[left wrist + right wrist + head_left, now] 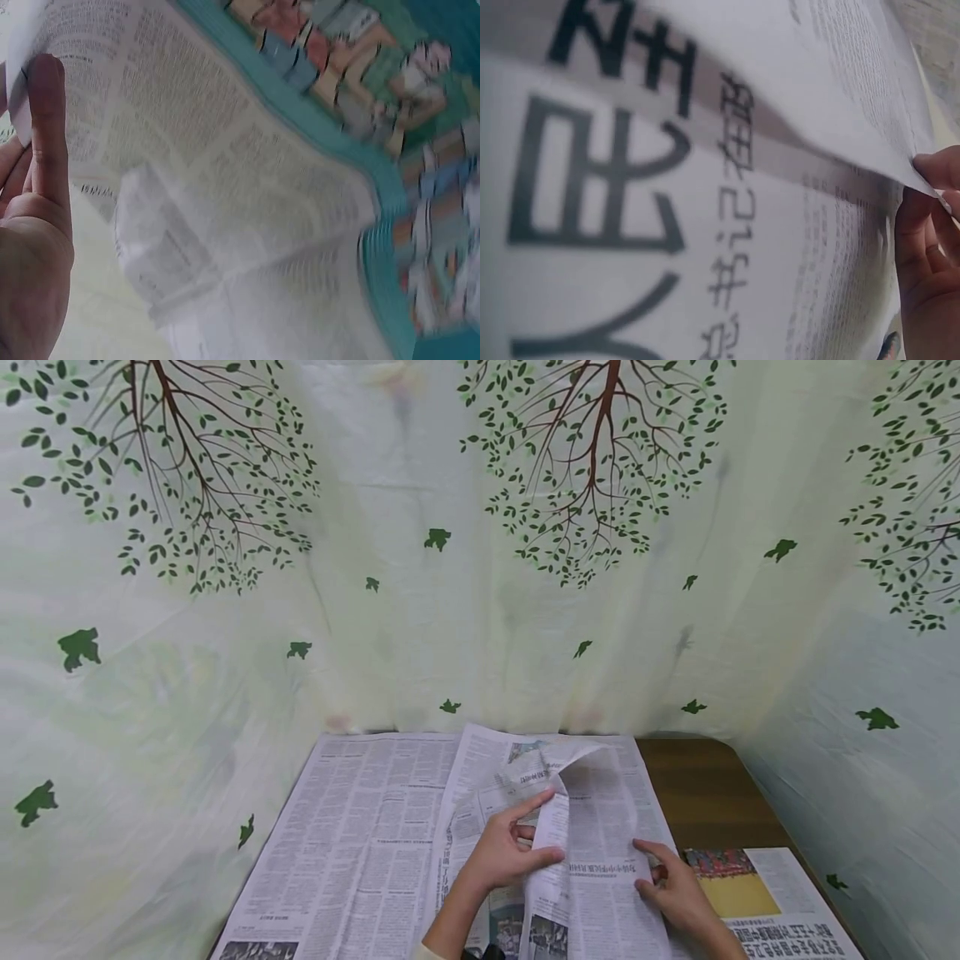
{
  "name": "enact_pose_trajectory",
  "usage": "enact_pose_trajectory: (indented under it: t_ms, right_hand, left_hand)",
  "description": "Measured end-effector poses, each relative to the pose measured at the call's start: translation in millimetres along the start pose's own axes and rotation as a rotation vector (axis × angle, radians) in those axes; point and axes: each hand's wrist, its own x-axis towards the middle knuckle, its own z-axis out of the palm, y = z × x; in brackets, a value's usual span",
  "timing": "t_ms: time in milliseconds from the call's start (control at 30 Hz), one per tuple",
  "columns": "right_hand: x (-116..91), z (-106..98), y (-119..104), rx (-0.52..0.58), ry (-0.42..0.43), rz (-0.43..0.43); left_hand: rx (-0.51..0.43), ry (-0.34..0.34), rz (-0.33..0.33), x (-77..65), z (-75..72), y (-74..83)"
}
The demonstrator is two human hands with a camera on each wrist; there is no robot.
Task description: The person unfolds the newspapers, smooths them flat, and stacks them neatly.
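Note:
Several newspaper sheets lie spread over the table. Across the middle, a newspaper is partly lifted, its left part curling up and its far corner bent over. My left hand holds that raised edge between thumb and fingers; in the left wrist view the paper passes between the fingers of the left hand. At the newspaper's right side is my right hand. Up close, the right hand pinches the edge of the newspaper between thumb and finger. Beneath the raised sheet, a colour illustration shows, blurred.
Another newspaper sheet covers the table's left side. At the right front lies a page with a yellow and red picture and large headline characters. Brown tabletop shows at the back right. A leaf-patterned curtain hangs around the table.

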Motion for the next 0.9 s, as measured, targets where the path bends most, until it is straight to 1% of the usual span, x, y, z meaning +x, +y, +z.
enact_pose_trajectory:
  t_ms: [167, 333, 433, 533, 700, 900]
  right_hand:
    - [-0.6, -4.8, 0.9, 0.016, 0.005, -0.023]
    - [-1.9, -9.0, 0.0, -0.007, -0.007, -0.003]
    - [-2.5, -11.1, 0.3, -0.038, -0.012, 0.013]
    - [-3.0, -12.7, 1.6, -0.044, -0.008, 0.028]
    - [-2.8, -14.2, 4.3, -0.038, -0.002, 0.044]
    - [-3.2, -17.3, 6.4, -0.037, -0.006, 0.028]
  left_hand:
    - [0.003, 0.02, -0.001, -9.3, -16.2, 4.1]
    - [-0.013, 0.043, 0.0, -21.4, -36.1, 9.9]
    - [-0.019, 0.059, 0.019, -28.9, -48.6, 13.6]
    - [-0.023, 0.071, 0.046, -34.1, -59.4, 17.0]
    - [-0.015, 0.094, 0.065, -39.5, -71.8, 23.7]
    - [-0.006, 0.143, 0.047, -49.2, -84.8, 28.6]
